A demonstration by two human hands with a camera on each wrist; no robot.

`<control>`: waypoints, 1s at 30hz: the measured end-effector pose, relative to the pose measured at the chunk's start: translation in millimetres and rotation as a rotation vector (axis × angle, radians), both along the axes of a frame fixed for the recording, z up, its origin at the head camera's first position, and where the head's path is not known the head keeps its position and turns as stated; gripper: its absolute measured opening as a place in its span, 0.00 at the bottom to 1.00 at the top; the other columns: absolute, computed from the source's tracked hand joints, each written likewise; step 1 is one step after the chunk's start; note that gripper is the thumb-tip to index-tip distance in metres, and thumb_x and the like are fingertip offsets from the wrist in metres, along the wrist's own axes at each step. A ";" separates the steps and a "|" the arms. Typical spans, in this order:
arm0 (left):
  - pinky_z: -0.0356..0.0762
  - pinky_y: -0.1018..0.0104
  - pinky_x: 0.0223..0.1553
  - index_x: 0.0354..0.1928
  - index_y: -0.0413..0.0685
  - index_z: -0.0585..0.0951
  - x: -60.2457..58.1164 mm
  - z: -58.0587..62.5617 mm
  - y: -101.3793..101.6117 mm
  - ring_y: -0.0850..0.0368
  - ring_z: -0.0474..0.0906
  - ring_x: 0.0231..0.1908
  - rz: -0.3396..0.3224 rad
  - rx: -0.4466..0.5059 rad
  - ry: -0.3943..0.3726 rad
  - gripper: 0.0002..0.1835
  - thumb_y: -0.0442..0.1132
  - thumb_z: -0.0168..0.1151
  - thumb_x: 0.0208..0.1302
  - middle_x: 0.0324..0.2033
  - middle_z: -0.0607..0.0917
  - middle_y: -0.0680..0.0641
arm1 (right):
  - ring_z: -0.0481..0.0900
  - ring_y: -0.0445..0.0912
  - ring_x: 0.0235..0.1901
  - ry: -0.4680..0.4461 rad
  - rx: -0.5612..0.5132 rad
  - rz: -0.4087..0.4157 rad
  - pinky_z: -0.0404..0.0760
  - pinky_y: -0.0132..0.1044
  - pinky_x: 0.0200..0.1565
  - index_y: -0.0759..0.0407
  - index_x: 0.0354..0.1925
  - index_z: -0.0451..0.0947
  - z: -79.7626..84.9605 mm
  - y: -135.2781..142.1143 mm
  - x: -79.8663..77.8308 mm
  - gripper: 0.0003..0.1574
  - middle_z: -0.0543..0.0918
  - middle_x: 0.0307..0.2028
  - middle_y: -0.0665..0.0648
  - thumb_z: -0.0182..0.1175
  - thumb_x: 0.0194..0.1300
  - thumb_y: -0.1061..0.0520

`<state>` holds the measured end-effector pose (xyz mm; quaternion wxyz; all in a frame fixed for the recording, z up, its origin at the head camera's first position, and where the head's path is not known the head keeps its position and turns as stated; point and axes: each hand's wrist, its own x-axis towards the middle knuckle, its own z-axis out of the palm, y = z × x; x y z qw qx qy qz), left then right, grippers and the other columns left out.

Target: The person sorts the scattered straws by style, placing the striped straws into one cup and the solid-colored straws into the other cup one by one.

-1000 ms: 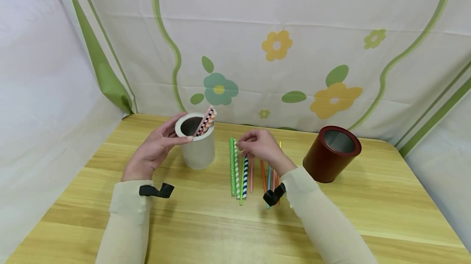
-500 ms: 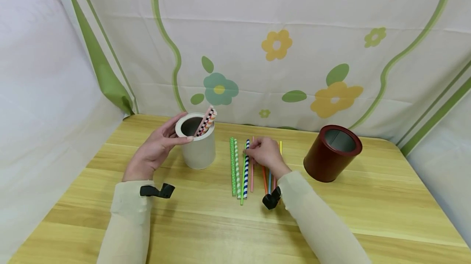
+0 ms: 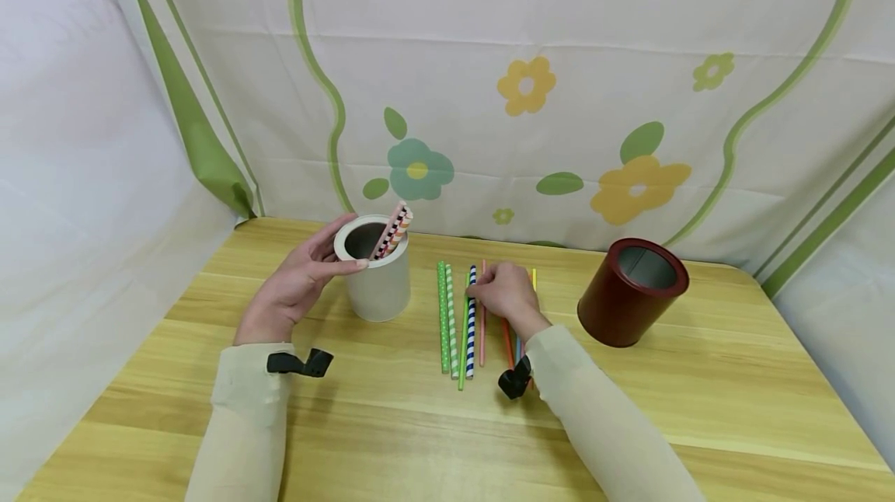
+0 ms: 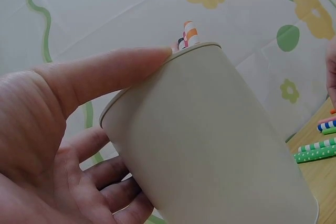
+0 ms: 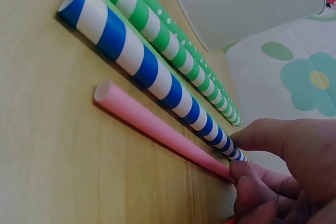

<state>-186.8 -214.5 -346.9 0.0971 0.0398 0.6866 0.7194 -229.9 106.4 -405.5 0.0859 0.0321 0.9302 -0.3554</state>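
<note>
My left hand (image 3: 294, 280) holds a white can (image 3: 379, 292), its thumb along the rim and its fingers round the far side. Several patterned paper straws (image 3: 391, 231) lean inside the can and stick out over the rim. To the right of the can, my right hand (image 3: 506, 290) pinches a blue-and-white striped straw (image 5: 139, 66) near its far end, thumb on one side and fingers on the other. A pink straw (image 5: 157, 127) lies alongside, close to the fingertips. On the other side are a green-striped straw (image 5: 168, 43) and a green dotted straw (image 3: 444, 323).
A dark red can (image 3: 629, 296) stands at the right of the wooden table (image 3: 391, 440). Orange (image 3: 508, 343), blue and yellow straws lie partly under my right hand and wrist. A thin green straw (image 3: 462, 354) lies by the striped one. A flowered curtain (image 3: 454, 82) hangs behind.
My right hand has moved right, from above the green straws to the blue-striped straw, which has shifted slightly right. The left hand and white can have stayed in place.
</note>
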 end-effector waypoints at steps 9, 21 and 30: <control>0.65 0.73 0.71 0.87 0.56 0.57 0.0 -1.4 -0.6 0.50 0.56 0.82 -0.005 -0.005 0.005 0.47 0.27 0.66 0.72 0.86 0.55 0.46 | 0.77 0.44 0.26 -0.017 0.031 0.006 0.69 0.34 0.26 0.52 0.30 0.89 2.4 0.9 0.3 0.15 0.86 0.27 0.50 0.72 0.68 0.44; 0.67 0.75 0.68 0.87 0.53 0.56 0.7 -0.6 0.1 0.50 0.57 0.81 -0.003 -0.003 0.003 0.48 0.28 0.67 0.72 0.86 0.56 0.45 | 0.61 0.41 0.14 -0.068 0.018 0.017 0.57 0.34 0.19 0.48 0.10 0.66 4.1 7.5 -0.8 0.36 0.64 0.11 0.44 0.63 0.74 0.41; 0.67 0.76 0.67 0.87 0.56 0.58 0.6 -0.9 0.5 0.50 0.57 0.81 -0.003 -0.001 0.008 0.47 0.27 0.67 0.72 0.86 0.55 0.45 | 0.80 0.46 0.18 -0.084 -0.076 -0.006 0.70 0.34 0.22 0.52 0.15 0.77 8.9 13.1 0.3 0.32 0.83 0.16 0.53 0.62 0.75 0.41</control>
